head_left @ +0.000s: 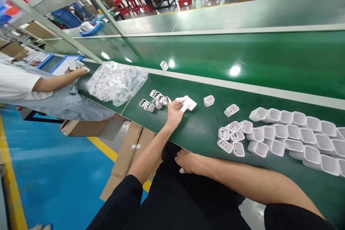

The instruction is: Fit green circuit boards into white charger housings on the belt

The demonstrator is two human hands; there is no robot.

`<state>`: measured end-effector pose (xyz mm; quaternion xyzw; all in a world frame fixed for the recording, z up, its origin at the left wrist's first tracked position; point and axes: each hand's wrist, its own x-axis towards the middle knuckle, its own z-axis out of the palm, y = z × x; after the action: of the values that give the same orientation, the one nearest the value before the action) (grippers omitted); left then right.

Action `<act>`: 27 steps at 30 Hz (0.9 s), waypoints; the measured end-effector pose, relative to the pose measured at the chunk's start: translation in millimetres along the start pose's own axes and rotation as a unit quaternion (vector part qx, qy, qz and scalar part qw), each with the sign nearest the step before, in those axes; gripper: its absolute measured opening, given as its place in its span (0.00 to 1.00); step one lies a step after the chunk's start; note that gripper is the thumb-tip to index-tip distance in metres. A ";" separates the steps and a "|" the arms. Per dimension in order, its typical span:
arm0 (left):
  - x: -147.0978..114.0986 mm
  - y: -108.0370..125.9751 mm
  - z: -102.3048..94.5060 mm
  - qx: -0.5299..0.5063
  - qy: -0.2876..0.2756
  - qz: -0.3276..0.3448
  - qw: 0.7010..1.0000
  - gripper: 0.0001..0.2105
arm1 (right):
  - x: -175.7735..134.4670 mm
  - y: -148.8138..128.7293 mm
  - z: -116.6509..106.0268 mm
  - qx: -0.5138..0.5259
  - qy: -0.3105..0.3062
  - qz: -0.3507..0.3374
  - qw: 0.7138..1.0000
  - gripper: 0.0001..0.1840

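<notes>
My left hand (pixel 175 112), with white covers on its fingertips, is closed on a white plastic charger casing (pixel 191 104) held over the green bench. Left of it stand several similar casings with dark parts inside (pixel 157 103). Just right of it, one open casing (pixel 209 101) stands alone, and another casing (pixel 231 110) leans farther right. My right hand (pixel 186 161) rests low by my lap, below the bench edge, its fingers curled. White covers show on its fingers; whatever it may hold is hidden.
Rows of open white casings (pixel 293 131) fill the bench's right side. A clear bag of white pieces (pixel 114 82) lies left, near a co-worker's arm (pixel 60 79). One casing (pixel 164 65) sits on the green belt (pixel 256 57). Cardboard (pixel 129 151) lies below the bench.
</notes>
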<state>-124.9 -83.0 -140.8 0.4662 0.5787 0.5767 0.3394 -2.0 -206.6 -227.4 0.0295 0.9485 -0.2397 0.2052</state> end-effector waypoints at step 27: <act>-22.0 95.0 -3.4 -0.445 0.106 -0.198 0.867 0.13 | -3.4 3.6 6.2 -0.008 -0.001 0.004 1.000 0.30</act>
<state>-106.6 -114.2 -50.2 0.0771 0.3732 0.7398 0.5545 4.0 -206.2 -232.6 0.0313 0.9500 -0.2316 0.2069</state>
